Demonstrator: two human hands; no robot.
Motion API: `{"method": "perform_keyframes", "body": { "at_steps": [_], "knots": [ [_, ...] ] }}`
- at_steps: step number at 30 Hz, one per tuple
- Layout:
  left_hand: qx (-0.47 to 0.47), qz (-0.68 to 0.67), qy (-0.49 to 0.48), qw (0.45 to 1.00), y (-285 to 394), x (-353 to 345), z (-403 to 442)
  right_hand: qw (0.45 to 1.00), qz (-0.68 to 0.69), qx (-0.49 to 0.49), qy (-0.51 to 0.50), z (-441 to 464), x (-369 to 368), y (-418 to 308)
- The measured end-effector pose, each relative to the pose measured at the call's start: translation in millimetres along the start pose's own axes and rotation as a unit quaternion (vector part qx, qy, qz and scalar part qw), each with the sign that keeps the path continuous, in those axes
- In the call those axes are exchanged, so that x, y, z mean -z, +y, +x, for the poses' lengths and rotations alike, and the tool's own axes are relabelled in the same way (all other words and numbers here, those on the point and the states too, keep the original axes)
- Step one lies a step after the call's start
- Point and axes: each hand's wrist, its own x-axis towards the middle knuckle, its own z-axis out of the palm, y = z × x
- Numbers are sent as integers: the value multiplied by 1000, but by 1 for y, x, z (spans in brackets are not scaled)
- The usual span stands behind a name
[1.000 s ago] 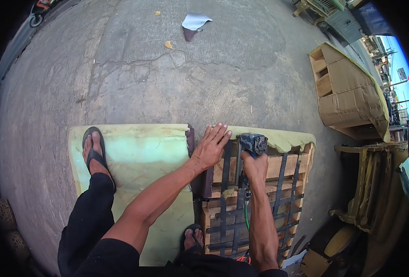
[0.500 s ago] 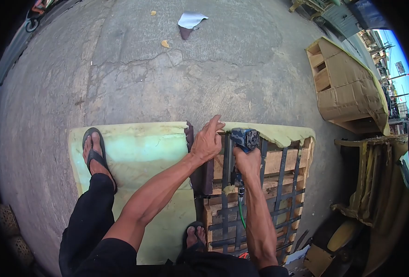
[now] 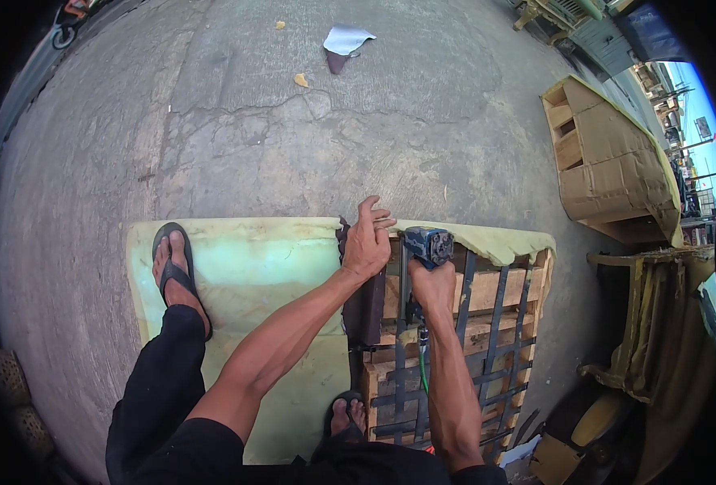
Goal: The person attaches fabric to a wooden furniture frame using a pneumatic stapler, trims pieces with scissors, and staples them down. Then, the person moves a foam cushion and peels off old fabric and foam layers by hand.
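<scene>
In the head view, my right hand (image 3: 433, 284) is wrapped around the grip of a blue and black air stapler (image 3: 428, 245). A green hose (image 3: 423, 368) runs from the stapler's lower end. The stapler is over the upper left part of a wooden frame (image 3: 487, 295) crossed by black webbing straps (image 3: 494, 311). My left hand (image 3: 366, 249) is at the frame's top left corner, fingers stretched and apart, beside the dark brown covering (image 3: 364, 311) and the foam edge. Whether its palm touches the covering is hidden.
Pale green foam (image 3: 269, 311) lies on the left, with a sandalled foot (image 3: 176, 263) on it. A cardboard-covered frame (image 3: 612, 162) and a wooden furniture frame (image 3: 637, 323) stand on the right. A scrap (image 3: 348, 39) lies on the concrete ahead.
The view has shifted slightly, so the ground and frame appear a little further right. My left hand's fingers look more spread. My right hand still holds the stapler over the frame.
</scene>
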Motion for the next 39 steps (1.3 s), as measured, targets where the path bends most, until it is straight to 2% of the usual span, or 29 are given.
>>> {"method": "perform_keyframes", "body": {
  "at_steps": [1,6,8,9,10,12,13,14,16,17,18,20,21,27,29,30,32,33,34,35,37,38,39],
  "knots": [
    [-11,-21,35,999,-2,0,0,1000,1,-2,-8,3,-1,1],
    [-9,15,7,1000,-4,-1,5,998,30,-45,-13,-3,22,20],
    [-40,88,-3,995,7,-3,8,997,47,-63,-10,-14,40,38],
    [-12,152,-54,987,12,-6,11,993,70,-98,-12,-14,54,50],
    [-13,149,-60,987,20,-14,15,986,94,-136,-16,-14,67,61],
    [-193,256,-124,939,33,-36,23,981,95,-171,-1,-16,98,60],
    [-218,278,-180,918,32,-53,27,981,89,-170,19,-14,108,66],
    [-225,274,-185,917,31,-69,27,981,83,-169,40,-12,119,72],
    [-281,353,-246,858,35,-98,23,983,55,-170,52,-10,142,80],
    [-241,415,-324,816,38,-107,22,984,26,-169,55,-11,150,82],
    [-248,411,-331,812,38,-109,18,982,30,-176,63,-18,158,84],
    [-308,493,-333,742,27,-108,9,980,-73,-162,92,-40,177,77],
    [-308,519,-333,724,27,-109,10,975,-103,-172,100,-48,182,96],
    [-308,513,-349,721,30,-109,12,922,-229,-293,108,-145,221,232],
    [-298,515,-358,720,32,-109,11,920,-234,-281,144,-194,227,277],
    [-309,513,-363,714,34,-107,11,915,-221,-309,134,-219,230,291],
    [-276,504,-381,724,39,-104,15,908,-200,-342,133,-258,235,317],
    [-287,501,-387,719,41,-103,22,909,-184,-368,66,-275,236,330],
    [-273,456,-405,744,42,-101,29,905,-167,-392,-2,-290,235,337],
    [-254,409,-423,767,44,-97,35,901,-161,-402,1,-302,228,336],
    [-233,383,-446,775,51,-88,54,917,-210,-337,30,-317,205,327],
    [-207,357,-457,788,55,-83,69,916,-207,-343,32,-315,197,327],
    [-232,377,-470,763,62,-75,88,913,-214,-348,8,-310,189,329]
  ]
}}
